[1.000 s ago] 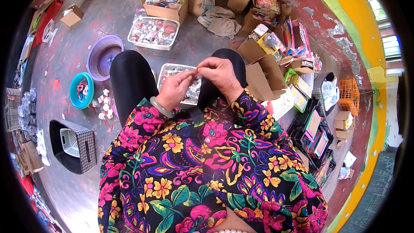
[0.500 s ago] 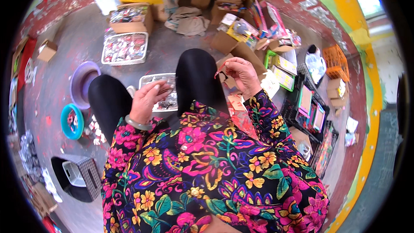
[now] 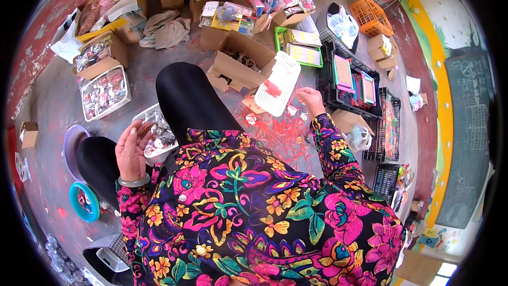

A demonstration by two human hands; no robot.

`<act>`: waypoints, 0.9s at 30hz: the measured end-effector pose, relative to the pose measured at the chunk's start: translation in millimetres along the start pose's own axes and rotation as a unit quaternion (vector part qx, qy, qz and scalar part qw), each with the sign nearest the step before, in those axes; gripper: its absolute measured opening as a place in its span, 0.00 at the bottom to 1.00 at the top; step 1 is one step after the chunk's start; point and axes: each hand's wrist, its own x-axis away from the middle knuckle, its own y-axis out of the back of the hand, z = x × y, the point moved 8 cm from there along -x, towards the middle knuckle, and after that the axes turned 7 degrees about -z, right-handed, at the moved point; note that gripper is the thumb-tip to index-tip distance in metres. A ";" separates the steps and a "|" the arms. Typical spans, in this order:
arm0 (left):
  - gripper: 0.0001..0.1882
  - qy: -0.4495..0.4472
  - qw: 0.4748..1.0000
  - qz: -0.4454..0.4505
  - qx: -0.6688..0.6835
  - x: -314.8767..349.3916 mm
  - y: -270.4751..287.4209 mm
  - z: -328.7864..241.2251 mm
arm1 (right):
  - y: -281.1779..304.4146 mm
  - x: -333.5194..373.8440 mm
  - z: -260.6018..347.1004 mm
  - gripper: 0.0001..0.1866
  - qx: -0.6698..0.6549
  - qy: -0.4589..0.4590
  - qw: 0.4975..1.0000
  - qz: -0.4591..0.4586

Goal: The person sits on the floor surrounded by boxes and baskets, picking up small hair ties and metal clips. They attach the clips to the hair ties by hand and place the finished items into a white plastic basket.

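Reaching, likely: right hand (image 3: pixel 311 101) curled beside white plastic basket (image 3: pixel 290 65), hold unclear; left hand (image 3: pixel 132 153) loosely open, seemingly empty. Next wants precise pinch.

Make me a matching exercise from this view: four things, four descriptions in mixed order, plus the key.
Things:
1. Left hand
2. Right hand
3. Upper right crate
4. White basket by the open cardboard box

Descriptions:
A. Orange
B. Has a bracelet at its wrist
C. Has red pieces in it
D. Just right of the basket

Pairs: 1-B, 2-D, 3-A, 4-C
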 end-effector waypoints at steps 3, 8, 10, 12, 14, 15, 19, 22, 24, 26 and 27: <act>0.16 0.000 1.000 0.000 0.000 -1.8 1.2 0.6 | 27.0 -3.8 -48.7 0.07 0.068 -0.023 0.996 -0.047; 0.15 0.005 1.000 -0.009 0.001 -1.5 1.2 0.8 | 45.4 -24.8 -131.7 0.09 0.206 -0.069 0.976 -0.029; 0.15 0.001 1.000 -0.015 -0.002 -0.9 2.2 -0.2 | 44.7 -28.0 -151.2 0.10 0.205 -0.121 0.971 -0.014; 0.15 0.000 1.000 -0.018 -0.002 -0.5 3.0 -0.5 | 43.0 -30.3 -164.7 0.10 0.198 -0.145 0.969 -0.003; 0.15 0.000 1.000 -0.016 0.000 -1.3 2.5 0.0 | 44.4 -33.1 -175.7 0.10 0.186 -0.140 0.973 0.000; 0.15 0.001 1.000 -0.015 0.001 -1.8 2.5 0.6 | 42.6 -37.0 -176.8 0.10 0.299 -0.096 0.949 0.030; 0.15 0.001 1.000 -0.018 -0.003 -1.7 4.4 0.0 | 23.8 -39.0 -165.1 0.10 0.579 -0.001 0.811 0.081; 0.15 -0.002 1.000 -0.018 -0.001 -1.4 4.7 0.1 | 37.6 -25.8 -163.2 0.11 0.481 -0.065 0.874 0.017; 0.15 -0.004 1.000 -0.018 0.002 -1.3 5.0 0.3 | 45.7 -16.2 -175.3 0.14 0.321 -0.168 0.932 0.005; 0.15 -0.003 1.000 -0.019 0.001 -1.6 4.6 0.3 | 40.5 3.6 -174.3 0.21 0.133 -0.304 0.943 0.038; 0.15 -0.003 1.000 -0.018 0.004 -1.4 4.4 0.7 | 42.1 3.1 -190.1 0.23 0.093 -0.350 0.930 0.064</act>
